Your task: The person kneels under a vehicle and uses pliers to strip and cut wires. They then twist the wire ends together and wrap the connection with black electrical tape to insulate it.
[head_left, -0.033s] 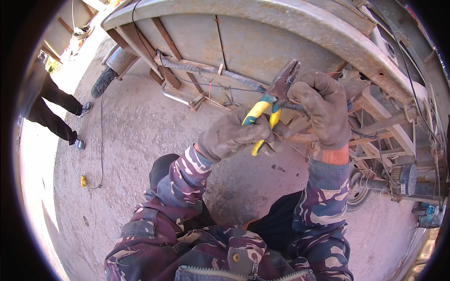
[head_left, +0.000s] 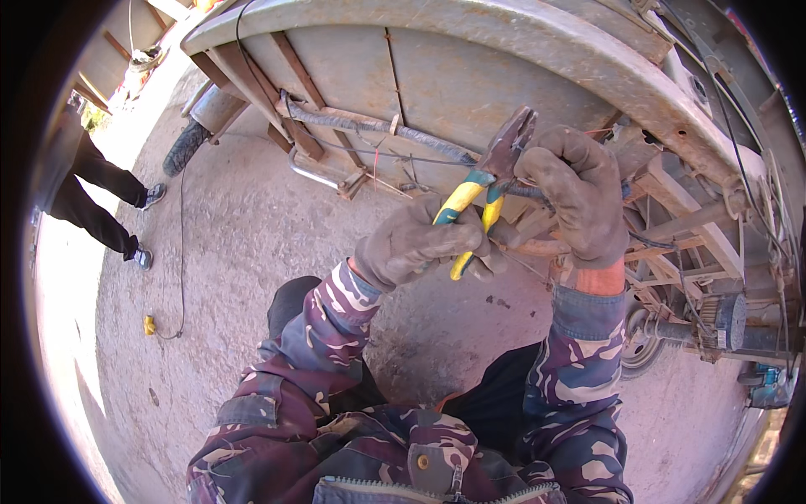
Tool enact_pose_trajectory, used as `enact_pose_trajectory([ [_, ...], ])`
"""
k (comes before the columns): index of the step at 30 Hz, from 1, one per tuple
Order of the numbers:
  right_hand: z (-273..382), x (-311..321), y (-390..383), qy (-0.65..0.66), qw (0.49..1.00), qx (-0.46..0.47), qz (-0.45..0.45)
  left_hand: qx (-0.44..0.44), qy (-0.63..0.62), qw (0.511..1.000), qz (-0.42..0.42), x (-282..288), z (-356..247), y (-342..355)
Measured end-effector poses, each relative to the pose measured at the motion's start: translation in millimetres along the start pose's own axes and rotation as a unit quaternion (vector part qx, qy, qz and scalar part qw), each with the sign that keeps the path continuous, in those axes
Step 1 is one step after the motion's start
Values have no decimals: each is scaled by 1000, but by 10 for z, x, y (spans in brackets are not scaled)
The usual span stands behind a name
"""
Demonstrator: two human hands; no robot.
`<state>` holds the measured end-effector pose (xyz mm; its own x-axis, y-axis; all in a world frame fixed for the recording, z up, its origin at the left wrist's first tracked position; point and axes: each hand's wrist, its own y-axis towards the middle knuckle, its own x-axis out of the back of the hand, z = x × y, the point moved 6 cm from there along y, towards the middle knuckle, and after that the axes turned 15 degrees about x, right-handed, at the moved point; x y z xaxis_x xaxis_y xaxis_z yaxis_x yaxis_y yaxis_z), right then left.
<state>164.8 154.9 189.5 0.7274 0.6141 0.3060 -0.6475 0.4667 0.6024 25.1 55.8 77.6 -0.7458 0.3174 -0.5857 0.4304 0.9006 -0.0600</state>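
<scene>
while the gloved left hand (head_left: 411,242) is holding a pair of pliers (head_left: 479,177) by the yellow-and-green handles, its grip is wrapping around them, with the handles standing apart. the pliers' dark metal head is pointing up and to the right, in front of a large grey metal panel (head_left: 353,76). the gloved right hand (head_left: 583,202) is hovering beside that head, its fingers bending inward; whether its grip is pinching anything, or touching the pliers, i cannot tell. a wrapped tube (head_left: 336,120) is running along the lower part of the panel. on the left, another person (head_left: 101,175) in dark trousers is standing on the rough floor (head_left: 227,252), where a yellow plug (head_left: 149,325) is lying near that person's shoes, joining a thin cable (head_left: 182,277).
</scene>
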Motion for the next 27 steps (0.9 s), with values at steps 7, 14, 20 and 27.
enact_pose_trajectory([
  [7, -55, 9, 28, -38, 999, -12, -14, 2, 240, 958, -157, 4, -136, -42],
  [14, -54, -144, 45, -43, 992, -115, 1, -159, 478, 804, -316, -27, -377, -207],
  [20, 65, -327, 109, -123, 986, -110, -1, -186, 535, 734, -376, 41, -439, -296],
  [27, 88, -252, 170, -108, 994, -16, -19, -8, 258, 940, -223, 86, -271, -281],
])
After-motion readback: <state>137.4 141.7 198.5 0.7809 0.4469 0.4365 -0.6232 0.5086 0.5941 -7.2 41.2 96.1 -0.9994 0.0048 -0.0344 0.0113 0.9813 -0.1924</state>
